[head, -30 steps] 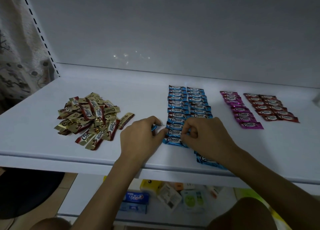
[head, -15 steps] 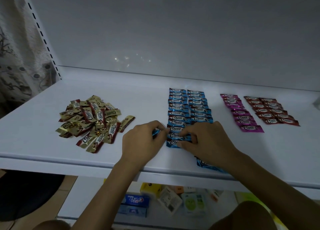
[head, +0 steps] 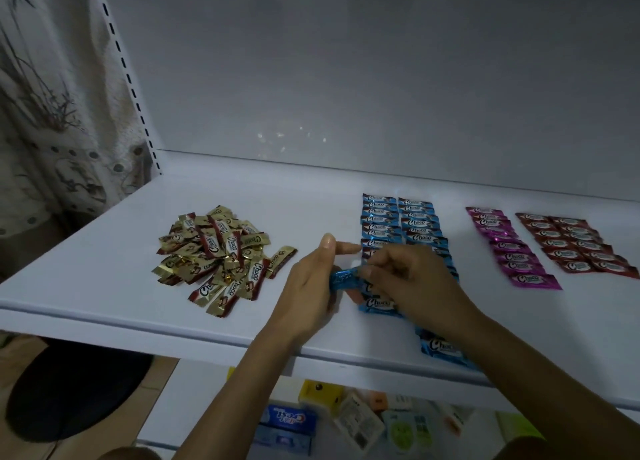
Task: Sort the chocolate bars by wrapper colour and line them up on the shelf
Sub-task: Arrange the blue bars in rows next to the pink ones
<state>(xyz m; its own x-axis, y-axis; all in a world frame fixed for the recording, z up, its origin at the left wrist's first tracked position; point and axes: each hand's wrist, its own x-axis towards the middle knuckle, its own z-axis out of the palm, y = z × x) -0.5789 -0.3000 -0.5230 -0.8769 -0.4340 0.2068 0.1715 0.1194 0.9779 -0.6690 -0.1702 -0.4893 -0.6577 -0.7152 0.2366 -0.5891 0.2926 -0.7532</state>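
We hold one blue bar [head: 344, 280] over the shelf [head: 104, 286], at 9 o'clock from the near end of the blue rows [head: 398, 224]. Our right hand [head: 415, 283] pinches its right end. Our left hand [head: 308, 286] seems to curl its lower fingers round the left end, thumb and forefinger straight. The bar is likely light, its foil slick and crinkly, so we judge the crimped ends the surest hold. The gold pile [head: 221, 255] lies at 9 o'clock.

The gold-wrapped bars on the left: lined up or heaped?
Heaped: the gold bars lie jumbled, overlapping at all angles, beside neat blue rows.
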